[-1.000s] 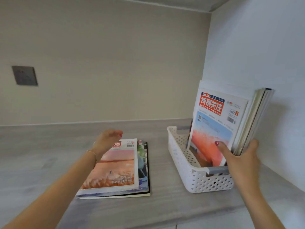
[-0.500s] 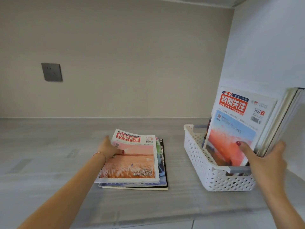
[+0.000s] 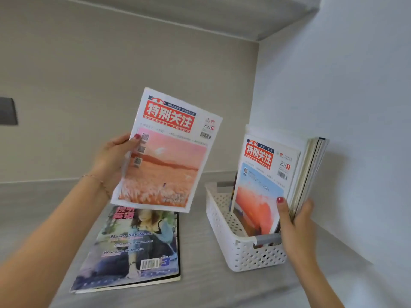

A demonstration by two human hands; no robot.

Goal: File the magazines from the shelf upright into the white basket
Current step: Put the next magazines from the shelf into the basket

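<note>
My left hand (image 3: 113,156) pinches the left edge of a pink-covered magazine (image 3: 169,152) and holds it tilted in the air above the shelf, left of the white basket (image 3: 242,252). Below it a stack of flat magazines (image 3: 138,247) lies on the shelf, topped by a purple and green cover. Several magazines (image 3: 262,187) stand upright in the basket, leaning toward the right wall. My right hand (image 3: 295,223) grips their near edge, thumb on the front orange and blue cover.
The grey shelf board (image 3: 200,283) runs to a beige back wall and a white side wall (image 3: 355,107) just right of the basket. A dark switch plate (image 3: 7,111) sits on the back wall at far left. Another board (image 3: 200,14) closes the space overhead.
My left hand has taken the pink magazine off the flat stack and lifted it up toward the basket, uncovering the purple cover beneath. My right hand still holds the upright magazines.
</note>
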